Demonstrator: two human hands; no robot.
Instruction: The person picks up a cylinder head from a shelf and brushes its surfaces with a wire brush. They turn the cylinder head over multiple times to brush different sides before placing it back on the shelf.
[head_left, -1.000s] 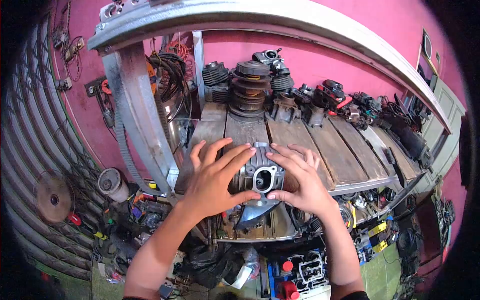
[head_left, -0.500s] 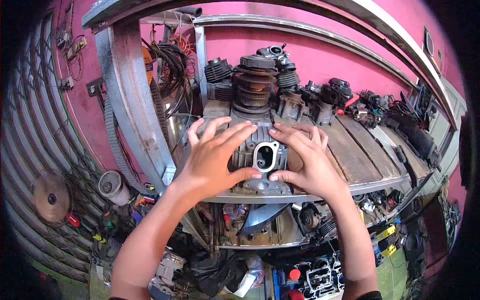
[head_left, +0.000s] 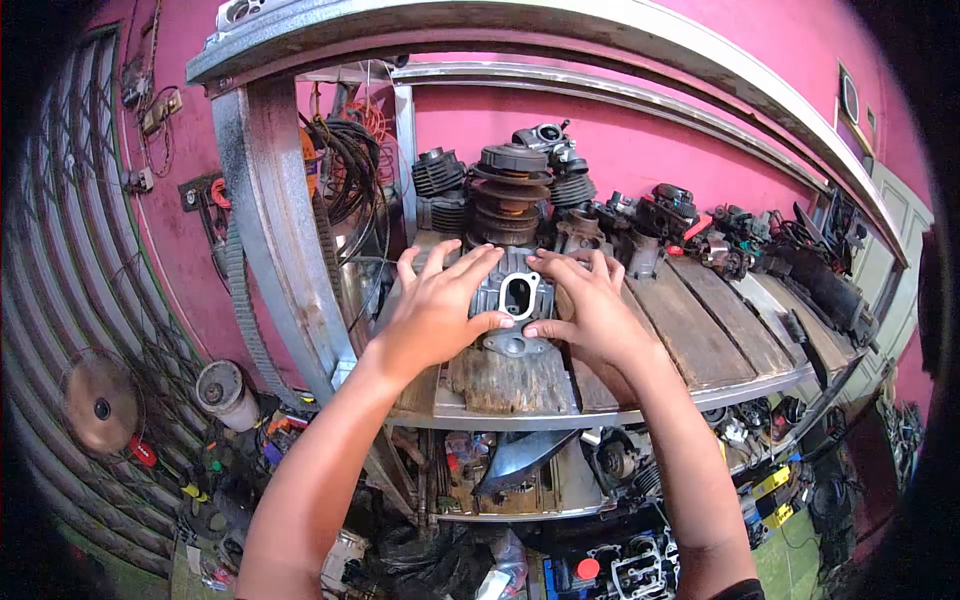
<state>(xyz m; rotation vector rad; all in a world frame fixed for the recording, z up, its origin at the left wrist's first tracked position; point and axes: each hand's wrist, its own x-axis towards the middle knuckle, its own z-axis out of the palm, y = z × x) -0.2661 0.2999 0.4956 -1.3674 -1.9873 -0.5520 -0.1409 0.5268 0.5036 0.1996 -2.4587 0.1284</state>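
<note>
A grey finned engine cylinder head (head_left: 515, 298) with an oval port facing me sits on the wooden shelf (head_left: 690, 320). My left hand (head_left: 438, 308) grips its left side, fingers spread over the top. My right hand (head_left: 585, 308) grips its right side, thumb under the port. The part lies just in front of a stack of dark pulleys (head_left: 508, 195).
More engine parts (head_left: 660, 210) line the shelf's back along the pink wall. A steel upright (head_left: 275, 220) with hanging cables (head_left: 345, 160) stands at the left. Lower shelves and the floor hold cluttered parts (head_left: 620, 570). A round disc (head_left: 100, 405) leans at the far left.
Both hands have pushed the cylinder head away from the shelf's front edge, deeper onto the boards toward the stacked pulleys.
</note>
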